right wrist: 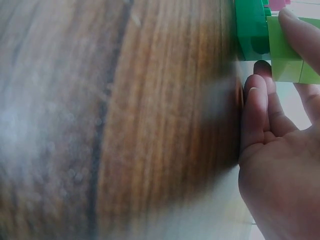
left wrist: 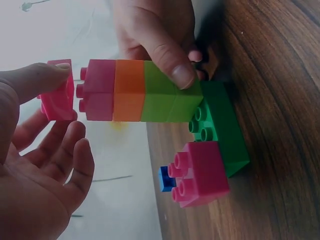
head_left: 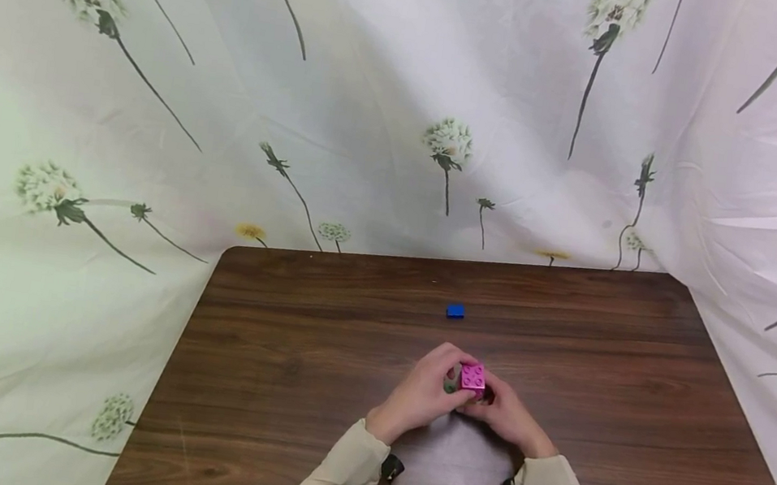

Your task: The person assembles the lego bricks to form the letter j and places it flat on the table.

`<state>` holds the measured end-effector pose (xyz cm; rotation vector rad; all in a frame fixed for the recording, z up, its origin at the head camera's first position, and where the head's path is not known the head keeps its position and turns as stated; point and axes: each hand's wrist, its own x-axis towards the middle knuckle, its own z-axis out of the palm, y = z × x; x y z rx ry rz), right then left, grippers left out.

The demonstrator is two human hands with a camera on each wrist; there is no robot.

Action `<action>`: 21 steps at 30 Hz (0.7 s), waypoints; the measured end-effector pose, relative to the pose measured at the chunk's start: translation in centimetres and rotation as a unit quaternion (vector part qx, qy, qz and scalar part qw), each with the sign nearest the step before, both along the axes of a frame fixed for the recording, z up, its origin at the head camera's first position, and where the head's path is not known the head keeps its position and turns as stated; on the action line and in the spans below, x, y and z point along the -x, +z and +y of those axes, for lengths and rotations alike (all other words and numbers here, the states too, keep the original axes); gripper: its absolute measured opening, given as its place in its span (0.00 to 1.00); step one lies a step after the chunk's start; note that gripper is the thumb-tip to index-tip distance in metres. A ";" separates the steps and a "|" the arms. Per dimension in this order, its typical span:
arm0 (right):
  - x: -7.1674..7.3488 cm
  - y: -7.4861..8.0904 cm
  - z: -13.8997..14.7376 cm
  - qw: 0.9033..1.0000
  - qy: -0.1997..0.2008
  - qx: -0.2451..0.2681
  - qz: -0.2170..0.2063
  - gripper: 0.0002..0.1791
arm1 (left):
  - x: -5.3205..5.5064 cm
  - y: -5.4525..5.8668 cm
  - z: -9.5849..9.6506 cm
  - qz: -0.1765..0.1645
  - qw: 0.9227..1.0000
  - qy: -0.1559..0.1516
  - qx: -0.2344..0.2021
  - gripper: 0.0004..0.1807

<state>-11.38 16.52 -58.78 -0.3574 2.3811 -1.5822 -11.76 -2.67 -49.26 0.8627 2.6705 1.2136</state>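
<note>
A brick tower stands on a dark green base (left wrist: 227, 130): light green (left wrist: 170, 100), orange (left wrist: 129, 90) and pink (left wrist: 99, 90) from the base up. My right hand (left wrist: 165, 45) grips the light green part, thumb across it. My left hand (left wrist: 47, 150) pinches a loose pink brick (left wrist: 57, 97) just off the tower's top studs. A second pink brick (left wrist: 200, 172) sits on the green base beside the tower. In the head view both hands (head_left: 445, 393) (head_left: 502, 413) meet at mid-table with the pink top (head_left: 472, 377) between them.
A small blue brick (head_left: 455, 310) lies alone on the dark wooden table (head_left: 636, 373), behind the hands. White cloth printed with dandelions (head_left: 376, 110) hangs around the table's far and side edges.
</note>
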 end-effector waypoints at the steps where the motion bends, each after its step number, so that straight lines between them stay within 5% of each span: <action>1: 0.0 0.0 0.0 1.000 0.000 0.001 -0.001 0.28 | 0.0 -0.1 0.0 0.000 1.000 0.000 0.003 0.19; 21: 0.0 -0.2 0.0 1.000 -0.011 -0.003 0.003 0.29 | 0.0 -0.8 0.1 -0.008 1.000 0.008 0.021 0.21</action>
